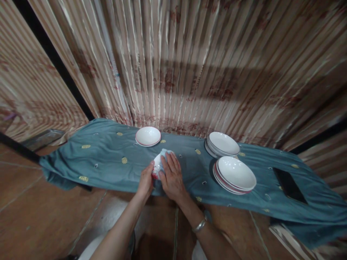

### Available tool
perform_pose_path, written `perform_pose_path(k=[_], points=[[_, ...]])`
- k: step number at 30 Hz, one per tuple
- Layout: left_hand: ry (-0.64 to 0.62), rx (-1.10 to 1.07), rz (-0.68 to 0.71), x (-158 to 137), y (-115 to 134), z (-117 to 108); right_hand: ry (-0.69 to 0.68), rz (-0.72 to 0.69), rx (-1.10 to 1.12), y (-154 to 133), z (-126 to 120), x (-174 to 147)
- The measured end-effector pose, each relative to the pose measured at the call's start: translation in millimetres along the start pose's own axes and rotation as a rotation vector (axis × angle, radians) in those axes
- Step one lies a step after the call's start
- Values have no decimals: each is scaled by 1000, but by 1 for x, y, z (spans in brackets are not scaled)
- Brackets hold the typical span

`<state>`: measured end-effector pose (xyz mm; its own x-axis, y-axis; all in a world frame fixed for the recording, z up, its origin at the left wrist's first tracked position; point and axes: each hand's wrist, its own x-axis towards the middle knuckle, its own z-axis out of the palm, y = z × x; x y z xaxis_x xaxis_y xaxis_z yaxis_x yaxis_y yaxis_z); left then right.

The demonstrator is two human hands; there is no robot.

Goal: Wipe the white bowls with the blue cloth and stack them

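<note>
Near the front of the cloth-covered table, my left hand [146, 179] grips the left edge of a white bowl [156, 167] with a red pattern on its outside. The bowl is tilted, and much of it is hidden by my hands. My right hand [172, 177] presses a light blue cloth [164, 154] against it, fingers bent over the cloth. Just behind my hands sits a white dish with a red rim [148, 136]. Two stacks of white dishes stand to the right, a back stack [223, 143] and a front stack [236, 173].
A green cloth with yellow pineapple prints [108, 162] covers the long, low table. On its right part lies a black phone [290, 185]. A pleated curtain [176, 72] hangs behind. Black poles [59, 68] rise at the sides, and brown tiles [54, 216] cover the floor.
</note>
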<state>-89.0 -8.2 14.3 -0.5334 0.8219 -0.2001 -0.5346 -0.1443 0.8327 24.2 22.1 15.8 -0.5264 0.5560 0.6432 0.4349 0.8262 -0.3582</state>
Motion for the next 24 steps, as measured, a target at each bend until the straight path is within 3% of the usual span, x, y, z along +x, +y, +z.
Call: perform_pose_path(k=[4,7,15,24], points=[[18,23,59,0,-1,-2,-71,-82,-31,-10,2,-2],[5,33,72,1,-1,0,-51,-63,-22,-6,-1,2],[-63,39,-21,-2,2,6,18,238,223,22,-5,15],[8,-10,-46,-2,0,3,169,571,585,57,25,9]])
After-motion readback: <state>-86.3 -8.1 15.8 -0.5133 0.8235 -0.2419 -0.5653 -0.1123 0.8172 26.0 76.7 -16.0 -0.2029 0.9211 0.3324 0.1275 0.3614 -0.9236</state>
